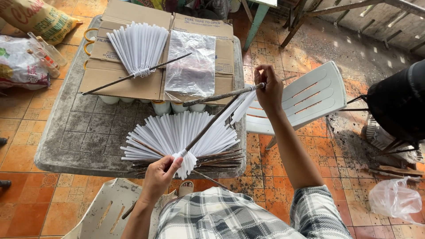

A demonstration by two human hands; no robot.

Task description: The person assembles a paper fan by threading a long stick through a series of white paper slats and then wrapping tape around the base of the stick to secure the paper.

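Over the counter (79, 132), left hand (160, 175) pinches white strip fan (177, 135); right hand (269, 88) clamps stick (221, 96); cardboard box (128, 79) beyond holds white cups (161, 107).

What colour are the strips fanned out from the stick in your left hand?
White, on a dark brown stick; the strips show clearly in the head view.

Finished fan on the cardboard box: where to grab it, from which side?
Grip the finished fan by its dark stick handle, coming from the front-left. The stick juts bare past the tied knot toward the box edge; the white strips look thin and would likely bend.
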